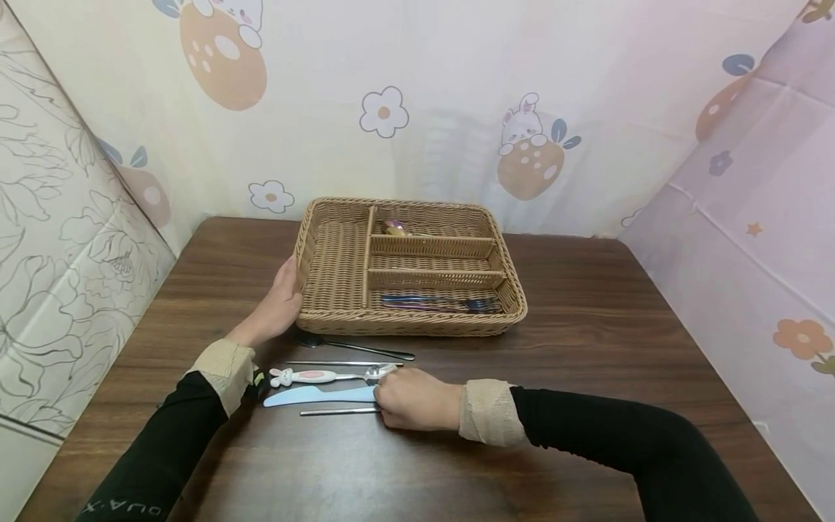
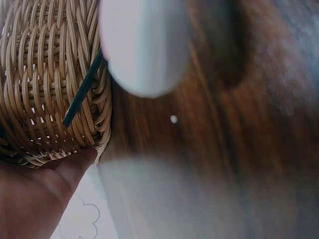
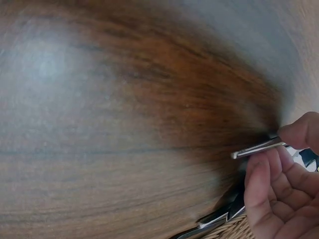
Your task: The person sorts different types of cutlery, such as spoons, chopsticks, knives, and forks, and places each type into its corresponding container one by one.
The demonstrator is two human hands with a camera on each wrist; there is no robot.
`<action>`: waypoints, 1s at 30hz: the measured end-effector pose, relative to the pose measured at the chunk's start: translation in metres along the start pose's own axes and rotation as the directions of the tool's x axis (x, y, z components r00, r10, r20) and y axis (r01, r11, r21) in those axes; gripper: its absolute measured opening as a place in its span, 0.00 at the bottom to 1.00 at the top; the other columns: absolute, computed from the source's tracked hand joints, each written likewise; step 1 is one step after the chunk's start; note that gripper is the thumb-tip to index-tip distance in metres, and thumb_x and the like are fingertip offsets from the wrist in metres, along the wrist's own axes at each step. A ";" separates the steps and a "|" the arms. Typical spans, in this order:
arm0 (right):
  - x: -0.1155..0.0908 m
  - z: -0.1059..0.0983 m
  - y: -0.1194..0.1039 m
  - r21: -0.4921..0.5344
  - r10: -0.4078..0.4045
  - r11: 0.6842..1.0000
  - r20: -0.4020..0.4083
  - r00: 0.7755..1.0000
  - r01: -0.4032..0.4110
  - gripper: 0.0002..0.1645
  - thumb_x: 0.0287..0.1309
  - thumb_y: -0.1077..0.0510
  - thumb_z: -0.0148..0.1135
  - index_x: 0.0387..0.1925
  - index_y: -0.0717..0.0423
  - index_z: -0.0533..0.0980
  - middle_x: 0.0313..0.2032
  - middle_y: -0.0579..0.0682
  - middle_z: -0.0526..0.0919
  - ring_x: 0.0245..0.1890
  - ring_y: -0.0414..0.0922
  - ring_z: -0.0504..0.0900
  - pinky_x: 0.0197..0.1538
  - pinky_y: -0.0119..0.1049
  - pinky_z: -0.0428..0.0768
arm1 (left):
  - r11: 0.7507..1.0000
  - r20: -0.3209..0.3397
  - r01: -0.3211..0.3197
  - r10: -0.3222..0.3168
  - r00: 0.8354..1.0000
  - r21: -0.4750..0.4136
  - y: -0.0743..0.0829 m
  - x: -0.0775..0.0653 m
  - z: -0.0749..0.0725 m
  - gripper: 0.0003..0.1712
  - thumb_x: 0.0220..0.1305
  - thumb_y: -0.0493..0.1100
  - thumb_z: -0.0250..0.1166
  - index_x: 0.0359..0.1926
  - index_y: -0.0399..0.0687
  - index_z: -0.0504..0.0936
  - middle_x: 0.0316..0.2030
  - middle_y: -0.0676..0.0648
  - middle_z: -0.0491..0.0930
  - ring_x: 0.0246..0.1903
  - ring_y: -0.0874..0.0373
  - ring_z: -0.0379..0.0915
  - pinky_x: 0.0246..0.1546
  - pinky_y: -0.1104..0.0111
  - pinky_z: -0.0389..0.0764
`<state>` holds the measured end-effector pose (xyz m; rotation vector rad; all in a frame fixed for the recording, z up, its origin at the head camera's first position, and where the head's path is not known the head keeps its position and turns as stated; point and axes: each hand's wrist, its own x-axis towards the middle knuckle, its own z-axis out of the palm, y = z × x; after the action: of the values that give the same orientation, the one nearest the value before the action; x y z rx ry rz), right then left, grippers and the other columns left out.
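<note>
My left hand (image 1: 277, 301) rests against the left outer wall of a wicker basket (image 1: 404, 326), its thumb lying along the weave in the left wrist view. Over the table, my right hand (image 1: 420, 399) pinches a thin silver utensil (image 3: 259, 148) between thumb and fingers; I cannot tell its kind. Beside that hand lie a light blue knife (image 1: 320, 395) and a spoon with a white rabbit handle (image 1: 313, 376). A slim silver utensil (image 1: 346, 363) and a dark spoon (image 1: 359, 350) lie between these and the basket.
Blue and purple forks (image 1: 479, 305) lie in the basket's front right compartment. A pinkish-gold piece of cutlery (image 1: 394, 228) sits in the back right one. Patterned curtains (image 1: 443, 145) hang behind and beside the brown wooden table (image 1: 574, 326).
</note>
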<state>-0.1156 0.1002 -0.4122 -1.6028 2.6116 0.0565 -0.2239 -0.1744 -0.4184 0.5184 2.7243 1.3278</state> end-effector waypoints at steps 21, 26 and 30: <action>-0.020 -0.051 0.039 0.010 -0.069 0.998 -0.057 0.996 0.069 0.08 0.57 0.62 0.67 0.25 0.53 0.76 0.27 0.44 0.78 0.26 0.40 0.78 0.33 0.29 0.80 | 1.000 -0.007 -0.001 0.001 1.000 -0.010 0.003 0.000 0.001 0.44 0.66 0.29 0.42 0.74 0.28 0.26 0.75 0.28 0.26 0.74 0.37 0.22 0.72 0.46 0.34; -0.027 -0.068 0.061 0.054 -0.019 0.998 -0.110 0.994 0.025 0.07 0.57 0.66 0.65 0.26 0.55 0.76 0.27 0.45 0.78 0.27 0.40 0.77 0.33 0.29 0.79 | 1.000 -0.004 -0.003 0.003 1.000 -0.016 0.003 0.001 0.000 0.44 0.66 0.28 0.42 0.74 0.28 0.26 0.75 0.28 0.25 0.74 0.36 0.22 0.72 0.46 0.34; -0.032 -0.080 0.081 0.060 0.057 0.997 -0.138 0.989 -0.049 0.09 0.58 0.67 0.64 0.25 0.54 0.74 0.26 0.45 0.76 0.26 0.40 0.74 0.31 0.31 0.78 | 1.000 -0.006 -0.002 0.002 1.000 -0.022 0.003 0.001 0.000 0.44 0.66 0.28 0.42 0.74 0.29 0.25 0.75 0.28 0.25 0.74 0.36 0.22 0.72 0.45 0.34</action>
<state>-0.1767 0.1597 -0.3306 -1.5729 2.7332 -0.1300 -0.2239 -0.1727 -0.4161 0.5165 2.7111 1.3607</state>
